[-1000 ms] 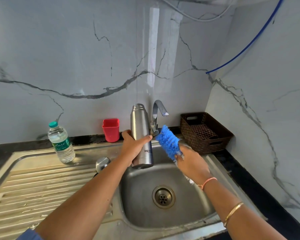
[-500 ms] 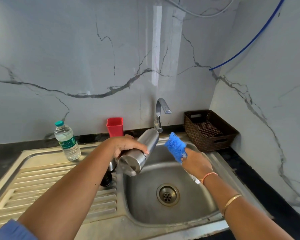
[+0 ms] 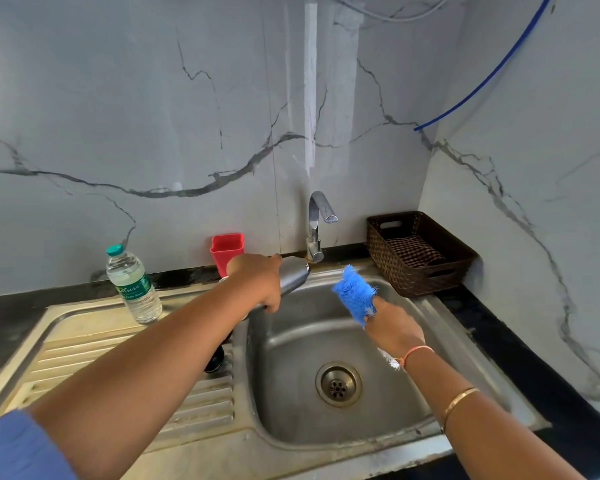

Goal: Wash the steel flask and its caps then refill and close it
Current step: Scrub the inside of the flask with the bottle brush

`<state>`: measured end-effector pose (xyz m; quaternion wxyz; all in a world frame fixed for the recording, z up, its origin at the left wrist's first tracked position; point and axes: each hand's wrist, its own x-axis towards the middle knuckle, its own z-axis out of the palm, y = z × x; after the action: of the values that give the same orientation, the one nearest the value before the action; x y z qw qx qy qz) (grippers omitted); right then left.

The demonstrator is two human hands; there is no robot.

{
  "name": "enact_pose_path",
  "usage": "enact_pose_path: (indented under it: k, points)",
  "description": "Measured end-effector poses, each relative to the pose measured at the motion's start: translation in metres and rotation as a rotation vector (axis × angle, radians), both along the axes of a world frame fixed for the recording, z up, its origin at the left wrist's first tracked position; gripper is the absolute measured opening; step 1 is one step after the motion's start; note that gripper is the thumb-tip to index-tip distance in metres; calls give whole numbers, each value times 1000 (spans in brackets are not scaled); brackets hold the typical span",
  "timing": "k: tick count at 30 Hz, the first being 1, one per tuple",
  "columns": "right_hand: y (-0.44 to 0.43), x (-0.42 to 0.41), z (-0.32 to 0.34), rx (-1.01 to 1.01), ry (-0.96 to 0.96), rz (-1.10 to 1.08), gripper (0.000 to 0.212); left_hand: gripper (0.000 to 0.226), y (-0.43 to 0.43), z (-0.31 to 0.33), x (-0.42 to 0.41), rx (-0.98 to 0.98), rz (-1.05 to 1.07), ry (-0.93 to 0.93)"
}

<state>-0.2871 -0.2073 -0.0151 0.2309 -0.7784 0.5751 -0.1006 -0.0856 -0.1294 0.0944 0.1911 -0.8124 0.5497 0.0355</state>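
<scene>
Here, the flask (image 3: 293, 275) tilts over a steel sink (image 3: 284, 375), marble walls (image 3: 118, 98) behind.

Home kitchen (steel sink (image 3: 465, 393), tap (image 3: 317, 216))

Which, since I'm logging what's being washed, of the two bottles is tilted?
The steel flask, gripped by the left hand, lies tilted toward the tap; the plastic water bottle stands upright on the drainboard, untouched.

Left arm (image 3: 153, 358) extends from near left toward far centre. Left hand (image 3: 257, 282) is knuckles-up, fingers curled round the steel flask (image 3: 293, 273). Right forearm (image 3: 465, 403) enters from near right. Right hand (image 3: 394, 329) grips the blue brush (image 3: 355, 294).
</scene>
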Motion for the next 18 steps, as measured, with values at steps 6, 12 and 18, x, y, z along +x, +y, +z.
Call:
enact_pose_path:
  k: [6, 12, 18]
  points:
    - [1, -1, -6, 26, 2, -18, 36, 79, 2, -17, -9, 101, -79, -142]
    - [0, 4, -7, 17, 16, 0, 36, 65, -3, -32, -12, 295, -222, -264]
    - [1, 7, -7, -20, 39, 5, 36, 46, -14, -38, -18, 377, -488, -652]
